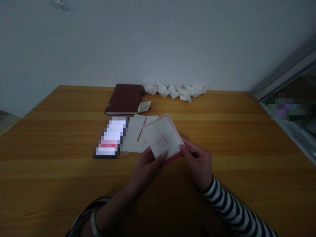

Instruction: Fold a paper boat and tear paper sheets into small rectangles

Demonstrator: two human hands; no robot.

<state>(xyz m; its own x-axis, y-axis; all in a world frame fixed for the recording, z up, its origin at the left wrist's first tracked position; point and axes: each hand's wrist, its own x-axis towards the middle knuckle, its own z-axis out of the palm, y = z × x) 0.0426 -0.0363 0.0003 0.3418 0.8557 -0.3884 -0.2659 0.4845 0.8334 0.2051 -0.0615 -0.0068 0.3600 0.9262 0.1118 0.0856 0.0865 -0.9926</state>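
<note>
Head view, and here we go: the left hand (145, 169) and right hand (197, 164) hold a pink-edged paper square (164, 138) just over the desk (49, 184), fingers (184, 148) pinched narrowly on its lower edges. Right behind it, a sheet with a red stripe (138, 131) lies beside a pixelated packet (110, 138). Farther back sit a dark red hardcover notebook (124, 98), a small paper boat (144, 106) touching it, and a row of white paper boats (175, 91) along the wall (158, 39).

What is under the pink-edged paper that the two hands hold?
Under the pink-edged paper, a white sheet with a red line lies on the wooden table; its covered part cannot be seen.
</note>
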